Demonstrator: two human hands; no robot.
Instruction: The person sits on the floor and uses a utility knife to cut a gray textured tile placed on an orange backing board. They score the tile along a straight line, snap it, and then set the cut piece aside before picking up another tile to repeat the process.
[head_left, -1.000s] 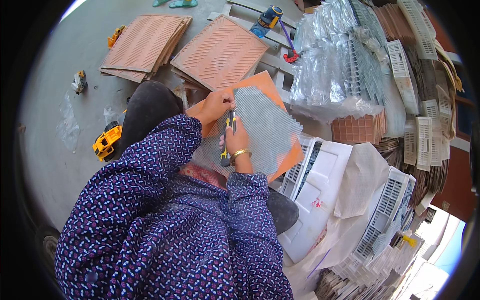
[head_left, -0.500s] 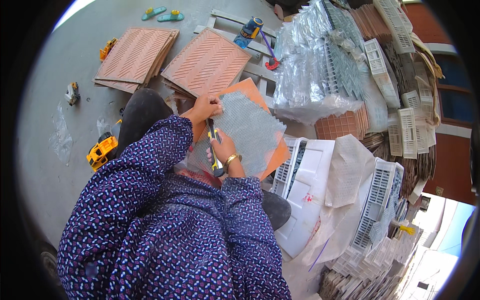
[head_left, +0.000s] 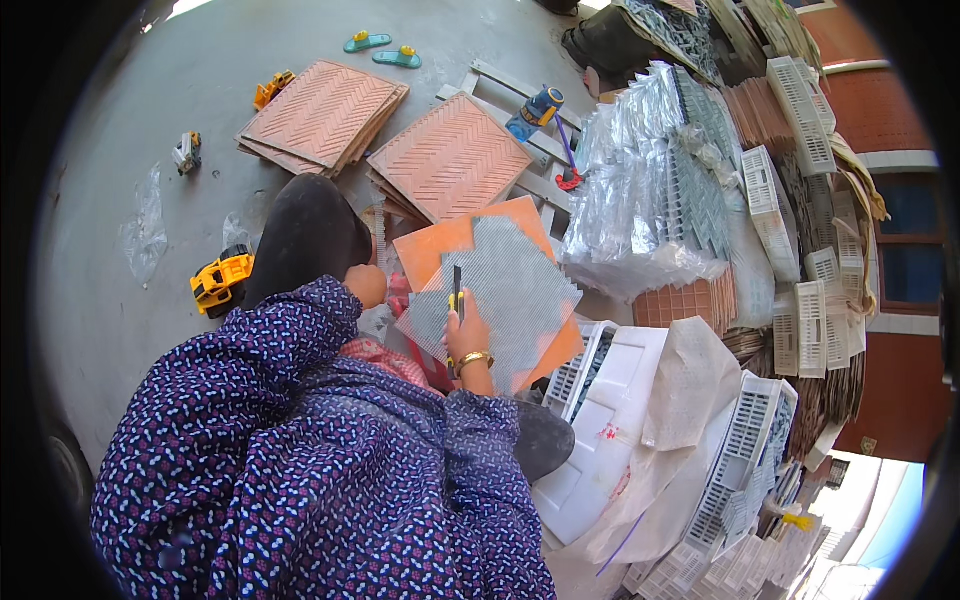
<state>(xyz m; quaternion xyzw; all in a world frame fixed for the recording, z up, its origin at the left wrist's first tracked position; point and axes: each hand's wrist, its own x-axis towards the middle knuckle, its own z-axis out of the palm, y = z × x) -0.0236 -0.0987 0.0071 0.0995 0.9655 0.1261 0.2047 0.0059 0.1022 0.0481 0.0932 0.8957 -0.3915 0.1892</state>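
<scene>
In my right hand (head_left: 468, 338) is a yellow and black utility knife (head_left: 457, 300), its dark blade pointing away from me. This hand rests over a grey, finely patterned mesh-like sheet (head_left: 510, 275) with jagged edges. The sheet lies slantwise on an orange square board (head_left: 425, 248) in front of my lap. My left hand (head_left: 367, 285) is curled beside my left knee, off the sheet; anything in its fingers is hidden. Below it, near my lap, some clear plastic (head_left: 377, 322) shows.
Two stacks of pink ridged panels (head_left: 325, 112) (head_left: 450, 155) stand ahead. A blue bottle-shaped thing (head_left: 535, 112) is on a pale slatted pallet (head_left: 485, 82). Plastic-wrapped grey sheets (head_left: 640, 190) and white crates (head_left: 770, 210) fill the right. A yellow toy truck (head_left: 222, 280) sits left.
My left hand has left the sheet's upper left edge and drawn back to my knee. The right hand still holds the knife over the sheet. The whole view has shifted.
</scene>
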